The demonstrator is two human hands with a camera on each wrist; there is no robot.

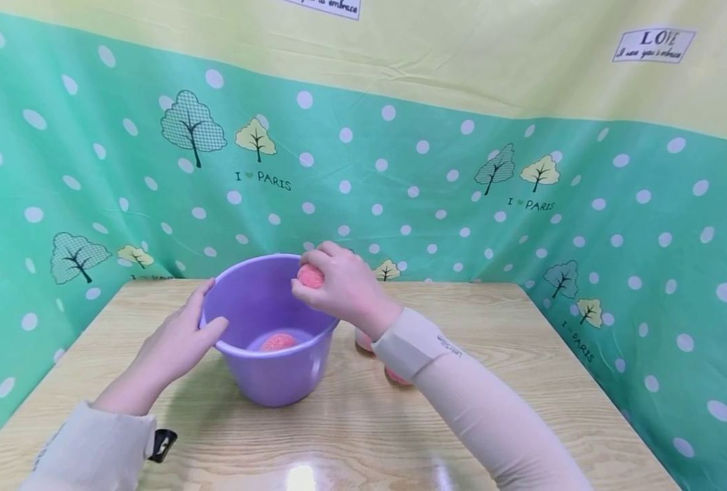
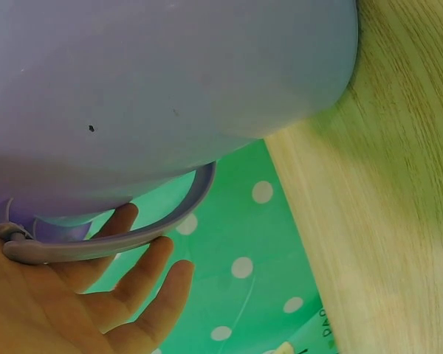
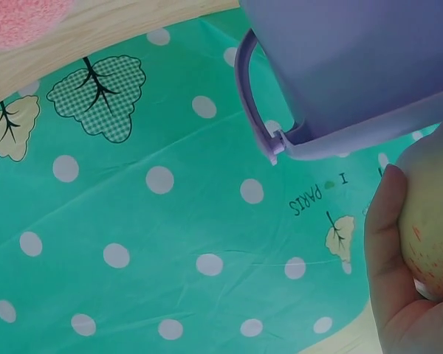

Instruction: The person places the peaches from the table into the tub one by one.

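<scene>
1. Fingers and thumb of the right hand (image 1: 346, 285) are curled round a pink, rough-textured ball (image 1: 311, 276), holding it firmly; the right wrist view shows its other side, pale yellow with red flecks.
2. That held ball is at the mouth of a purple bucket (image 1: 277, 378), near the far right part of the rim and well above the bottom.
3. At the bucket's left side, the left hand (image 1: 179, 341) grips the rim, thumb over the edge and fingers outside. In the left wrist view those fingers are spread apart, with the bucket's curved handle (image 2: 133, 241) crossing in front of them.
4. Inside the bucket, a second pink ball (image 1: 279, 341) lies on the bottom.
5. To the right of the bucket, two more pink pieces rest on the table: a nearer piece (image 1: 398, 376) beside the right sleeve (image 1: 492, 409), and a farther piece (image 1: 363, 339) mostly hidden by the right wrist.
6. A small black object (image 1: 163, 444) shows at the left cuff (image 1: 114, 436).
7. Under everything is a wood-grain table (image 1: 486, 334); behind it hangs a green and yellow cloth (image 1: 339, 184) with white dots, trees and lettering.
</scene>
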